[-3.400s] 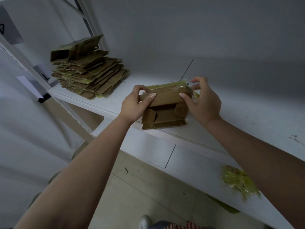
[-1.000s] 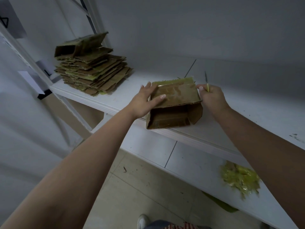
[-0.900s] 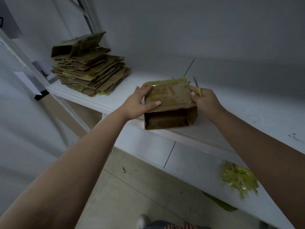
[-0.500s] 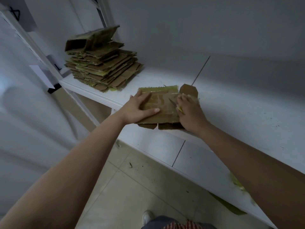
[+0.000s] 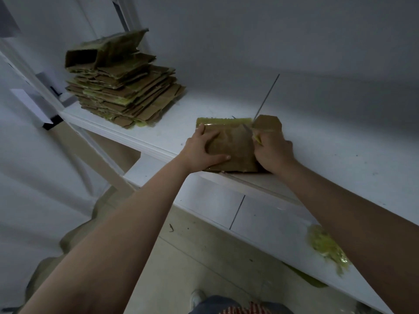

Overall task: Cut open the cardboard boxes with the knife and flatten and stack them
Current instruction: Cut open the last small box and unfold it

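The box (image 5: 231, 146) is lying flattened at the shelf (image 5: 340, 141) front edge, well apart from the stack (image 5: 127, 96). It is being pressed flat by the left hand (image 5: 201, 150), fingers spread. The knife (image 5: 251, 133) is being gripped by the right hand (image 5: 273, 152). The cardboard is judged light, springy, tape-slick; best held by opposite edges.

A white shelf (image 5: 340, 137) runs along a pale wall (image 5: 249, 37). A dark seam (image 5: 266, 96) crosses the back of the shelf. Below the shelf sits a lower ledge (image 5: 267, 220), with a clump of yellow-green tape scraps (image 5: 326, 245) at the ledge's right end. Under the ledge lies a tiled floor (image 5: 181, 257), where a shoe (image 5: 197, 298) shows. Left of the shelf stands a white post (image 5: 29, 71).
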Demonstrator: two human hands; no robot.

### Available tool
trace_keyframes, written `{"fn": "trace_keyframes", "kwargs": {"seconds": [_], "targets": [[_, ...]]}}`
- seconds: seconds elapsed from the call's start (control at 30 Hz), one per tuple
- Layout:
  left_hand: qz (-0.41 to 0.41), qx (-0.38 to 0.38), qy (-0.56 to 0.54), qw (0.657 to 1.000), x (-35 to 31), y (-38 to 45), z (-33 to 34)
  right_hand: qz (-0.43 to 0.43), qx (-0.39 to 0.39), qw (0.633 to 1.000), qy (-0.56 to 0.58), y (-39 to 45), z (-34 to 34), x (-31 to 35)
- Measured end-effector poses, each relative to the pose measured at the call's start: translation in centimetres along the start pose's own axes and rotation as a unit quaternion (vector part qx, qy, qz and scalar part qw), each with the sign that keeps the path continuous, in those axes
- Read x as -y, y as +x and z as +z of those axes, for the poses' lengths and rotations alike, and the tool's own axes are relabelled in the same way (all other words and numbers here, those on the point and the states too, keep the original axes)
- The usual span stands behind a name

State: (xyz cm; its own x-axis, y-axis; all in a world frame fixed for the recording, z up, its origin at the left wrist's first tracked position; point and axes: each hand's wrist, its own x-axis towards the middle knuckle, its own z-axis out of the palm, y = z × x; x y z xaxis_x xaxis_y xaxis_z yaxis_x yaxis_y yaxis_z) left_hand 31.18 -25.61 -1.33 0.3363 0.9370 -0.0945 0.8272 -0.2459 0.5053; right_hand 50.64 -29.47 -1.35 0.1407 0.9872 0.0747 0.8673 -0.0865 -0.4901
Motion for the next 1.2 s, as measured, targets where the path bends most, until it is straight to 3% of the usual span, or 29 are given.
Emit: {"fn": "trace_keyframes", "kwargs": {"seconds": [0.1,0.2,0.4,0.8,0.97,1.1,1.2], "targets": [[-0.023,0.053,0.112,0.992,-0.2,1.2,-0.6,-0.036,-0.044,0.996,-0.069,1.5,-0.3,-1.1],[0.004,0.019,0.146,0.989,-2.3,2.6,-0.5,-0.072,0.004,0.986,-0.152,2.8,0.4,-1.9],[0.066,-0.005,0.29,0.955,-1.8,3.5,3.3,-0.078,0.066,0.98,-0.169,2.7,3.0,-2.6],[0.052,0.006,0.251,0.966,-0.3,4.0,4.8,-0.065,0.083,0.975,-0.194,3.5,3.8,-2.3],[0.049,0.006,0.263,0.964,-0.9,3.5,4.2,-0.058,0.102,0.985,-0.126,3.8,2.7,-2.2],[0.006,-0.015,0.305,0.952,-2.5,3.0,3.7,-0.078,0.045,0.982,-0.166,3.5,1.5,-2.3],[-0.038,-0.012,0.256,0.966,-3.3,3.0,3.7,-0.071,0.063,0.979,-0.178,3.4,1.6,-2.5]]}}
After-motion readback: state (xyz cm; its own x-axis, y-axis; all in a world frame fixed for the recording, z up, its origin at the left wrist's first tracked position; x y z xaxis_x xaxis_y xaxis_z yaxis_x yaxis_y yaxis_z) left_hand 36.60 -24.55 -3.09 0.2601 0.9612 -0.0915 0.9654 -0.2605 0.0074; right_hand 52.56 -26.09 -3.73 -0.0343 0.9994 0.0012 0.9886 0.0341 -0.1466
